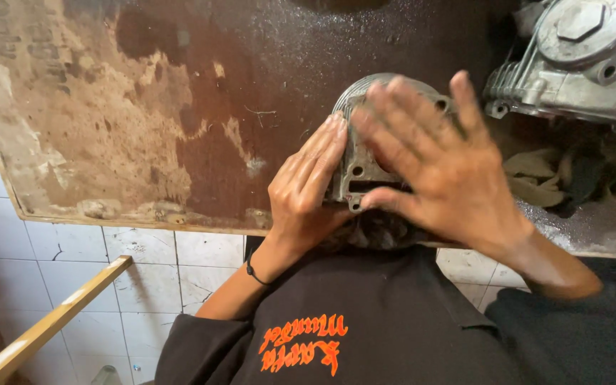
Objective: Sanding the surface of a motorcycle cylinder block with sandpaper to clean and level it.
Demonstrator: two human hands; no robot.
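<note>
From the head camera I looked down on a stained board (130, 121), brown and flaking, which filled the frame from 9 to 12 o'clock and lay over white floor tiles (144, 249). At 6 o'clock the person's black shirt (393, 321) with orange lettering took up the lower edge. At 2 o'clock, on the far right of the board, sat a grey engine block (579, 57) with a hex cap on top, well apart from the hands. Below it, at 3 o'clock, lay crumpled rags (543, 178) on a dark, gritty patch. A wooden stick (51, 321) slanted across the tiles at 8 o'clock.

At centre I saw the cover (356, 167), a round grey metal casting with ribbed rim and bolt holes, standing on edge at the near side of the board, just above the person's lap. The left hand (308, 189), a black band on its wrist, pressed flat against the cover's left face, fingers straight and together, pointing toward 1 o'clock. The right hand (443, 171) was spread wide over the cover's right side, fingers fanned and blurred; I could not tell whether its palm touched the metal. Neither hand pinched anything.
</note>
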